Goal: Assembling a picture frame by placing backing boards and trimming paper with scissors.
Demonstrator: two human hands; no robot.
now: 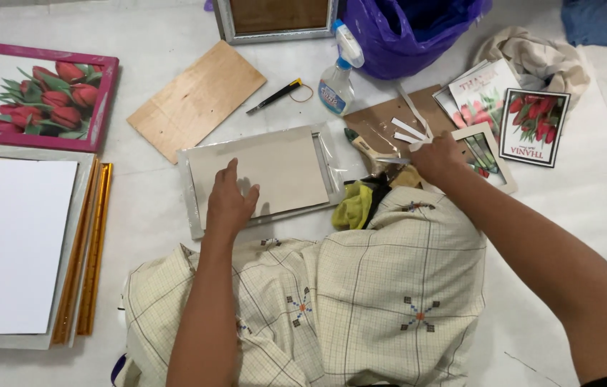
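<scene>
Grey cardboard backing sheet [257, 172] — flat, rectangular, lying inside a silver picture frame [190, 197] on the pale floor [583, 193] — is pressed down by the left hand [230, 204], whose palm and spread fingers rest flat on its lower left part; nothing is clenched there. The right hand [438, 156] is closed around a bundle of white paper strips [409, 131], just beside a brown board [382, 111] and a small cream mat frame [493, 161].

For the board to seat well, pressure is best kept even and low on the sheet, so that it is not tilted out of the frame's rebate — judged from the clear film [332, 161] loose at the frame's right edge, which could be caught underneath. The strips are best gathered as one bunch rather than singly, kept clear of the spray bottle [338, 79] and the black-handled knife [273, 97] near by.
</scene>
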